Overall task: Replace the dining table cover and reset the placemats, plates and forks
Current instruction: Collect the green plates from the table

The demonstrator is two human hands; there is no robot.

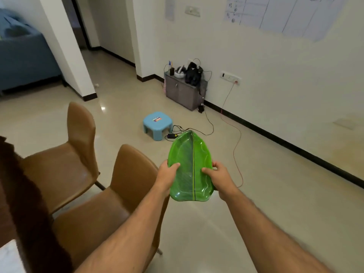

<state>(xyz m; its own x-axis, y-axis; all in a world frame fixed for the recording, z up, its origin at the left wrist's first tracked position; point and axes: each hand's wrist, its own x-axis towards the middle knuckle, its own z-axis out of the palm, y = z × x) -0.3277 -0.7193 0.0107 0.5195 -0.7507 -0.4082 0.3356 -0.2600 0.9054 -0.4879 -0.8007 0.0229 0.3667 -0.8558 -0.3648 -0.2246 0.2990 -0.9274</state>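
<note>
A green leaf-shaped plate (190,154) is held out in front of me above the floor, its pointed tip facing away. My left hand (167,175) grips its left rim, thumb on top. My right hand (217,174) grips the right rim the same way. A dark brown table cover (23,194) hangs over the table edge at the far left, with a pale strip of table (8,257) at the bottom left corner. No placemats or forks are in view.
Two tan chairs (78,164) (122,194) stand at my left beside the table. On the floor ahead stand a blue plastic stool (157,123), loose cables (236,144), and a small grey cabinet (183,91) against the wall. A doorway opens at upper left.
</note>
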